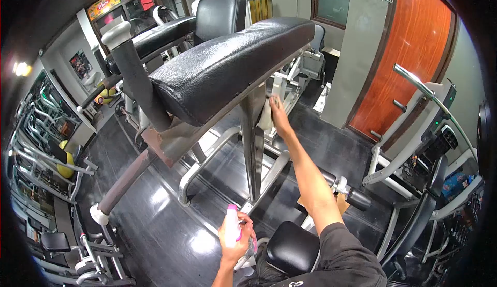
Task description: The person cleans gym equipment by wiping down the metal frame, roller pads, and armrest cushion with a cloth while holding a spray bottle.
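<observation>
At the lower middle, my left hand (235, 238) is closed around a spray bottle with a white and pink head (233, 224). My right arm reaches forward, and my right hand (279, 117) presses a pale cloth (266, 116) against the metal upright (252, 147) of a gym machine. Above that hand is the machine's long black padded cushion (228, 64). A dark grip bar with a white end cap (117, 34) rises at the cushion's near left end. The fingertips of my right hand show at the cloth's edge.
A black seat pad (293, 248) lies close in front of me, with a foam roller (357, 198) to its right. Another machine (409, 131) stands at right, near an orange wooden door (401, 54). More equipment lines the left side, above the dark floor (150, 225).
</observation>
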Available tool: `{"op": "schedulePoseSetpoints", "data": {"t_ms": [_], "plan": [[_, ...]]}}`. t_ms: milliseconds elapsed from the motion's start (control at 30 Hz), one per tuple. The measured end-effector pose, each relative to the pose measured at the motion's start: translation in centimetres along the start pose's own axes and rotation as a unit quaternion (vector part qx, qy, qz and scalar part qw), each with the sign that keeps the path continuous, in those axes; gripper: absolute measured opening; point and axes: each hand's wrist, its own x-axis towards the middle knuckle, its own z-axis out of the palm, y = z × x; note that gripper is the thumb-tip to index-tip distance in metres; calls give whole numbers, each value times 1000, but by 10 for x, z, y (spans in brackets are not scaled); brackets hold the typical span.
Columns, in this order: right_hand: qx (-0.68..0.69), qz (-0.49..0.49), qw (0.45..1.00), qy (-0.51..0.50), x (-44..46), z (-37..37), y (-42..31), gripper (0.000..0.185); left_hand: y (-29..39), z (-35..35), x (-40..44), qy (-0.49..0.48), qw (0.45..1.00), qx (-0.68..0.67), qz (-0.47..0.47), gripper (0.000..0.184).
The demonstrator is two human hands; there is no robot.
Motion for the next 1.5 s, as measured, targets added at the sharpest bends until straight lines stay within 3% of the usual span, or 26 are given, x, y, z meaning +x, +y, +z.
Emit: {"op": "schedulePoseSetpoints", "data": {"t_ms": [67, 100, 167, 267, 300, 367, 400, 467, 567, 600, 667, 700, 800, 867, 900, 933, 1000, 1033, 1100, 1133, 1233, 1333, 1400, 1433, 1500], "plan": [[-34, -74, 996, 37, -7, -6, 48, 26, -4, 1, 0, -4, 1000, -4, -6, 20], [-34, -74, 996, 37, -10, -11, 56, 26, -5, 1, 0, -6, 1000, -6, -11, 20], [-129, 25, 991, -26, -15, -23, 65, 28, -4, 3, 1, -10, 1000, 0, -14, 20], [-69, 91, 993, -17, -11, -12, 20, 29, -1, 2, 0, -13, 1000, 4, -14, 20], [-37, -6, 999, -23, 3, -10, 17, 30, 0, 2, -1, -9, 1000, -3, -13, 20], [60, 18, 998, 28, 3, 12, -50, 31, -3, 0, 0, -3, 1000, -3, -10, 20], [81, -48, 995, -22, 25, 4, -51, 37, -4, 0, 0, 3, 1000, -4, -7, 21], [139, -128, 982, -23, 34, 10, -74, 37, -3, -1, 1, 8, 1000, -6, -8, 20], [144, -118, 981, 55, 1, 25, -73, 40, -6, 0, 1, 13, 1000, -11, -11, 19], [130, -113, 985, 7, 0, 17, -61, 46, -8, -1, 0, 17, 1000, -10, -13, 19], [6, -81, 996, 26, -1, 7, -33, 51, -12, -3, 0, 19, 1000, 8, -17, 18], [73, 15, 996, -46, 3, -6, -7, 53, -13, -5, -1, 10, 999, 22, -20, 17], [62, 104, 986, -116, -3, -46, 82, 54, -13, -7, -2, 31, 999, 27, -35, 17], [142, -77, 974, -159, -24, -63, 164, 53, -16, -11, 0, 34, 998, 34, -33, 17], [41, 212, 976, -17, -26, -48, 155, 52, -17, -13, -1, 34, 998, 39, -31, 17], [16, 188, 982, -15, -45, -41, 164, 50, -18, -15, 0, 37, 998, 41, -34, 17], [-3, 129, 991, 21, -56, -62, 264, 37, -18, -16, 2, 28, 996, 73, -31, 17], [-2, 131, 991, 24, -65, -51, 242, 37, -19, -17, 1, 25, 996, 74, -33, 17], [-279, 201, 931, 125, -84, -20, 163, 39, -21, -15, 2, 36, 998, 26, -50, 18], [-259, 246, 924, 138, -71, -24, 172, 41, -21, -14, 1, 34, 998, 24, -51, 18], [-125, 65, 972, 188, -72, 6, 89, 31, -19, -11, 2, 38, 998, 25, -52, 19], [-49, -97, 970, 220, -80, 50, -5, 33, -18, -11, -1, 26, 998, 24, -45, 19], [-15, -232, 955, 183, -88, 82, -49, 36, -12, -10, 1, 4, 999, 41, -21, 20], [-96, -288, 935, 185, -84, 90, -49, 39, -12, -11, 2, 3, 999, 40, -21, 20], [-157, -307, 909, 236, -81, 99, -24, 44, -11, -13, 1, 4, 999, 27, -19, 20]]}}
